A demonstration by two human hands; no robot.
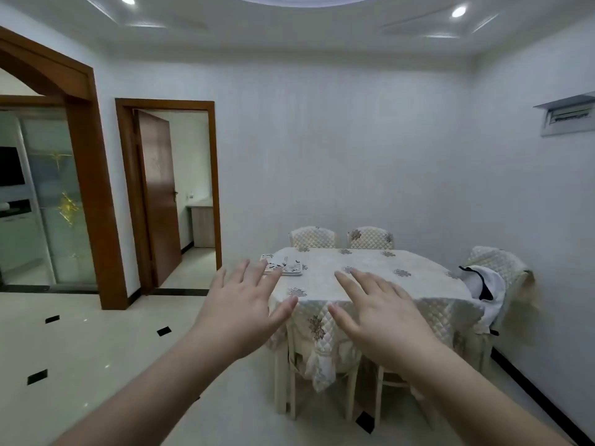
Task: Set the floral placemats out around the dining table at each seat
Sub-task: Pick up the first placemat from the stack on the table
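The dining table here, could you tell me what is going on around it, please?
A person stands back from the table with the left hand and right hand held out in front, fingers straight, holding nothing. The placemats lie in a stack at the table's far left corner, none set out yet. Chairs stand at the far side, and a white garment hangs over the chair on the right.

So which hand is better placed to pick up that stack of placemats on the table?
Probably the left hand: open, its fingertips point at the placemat stack on the table's left end. The right hand, also open, is further right, over the table's middle.
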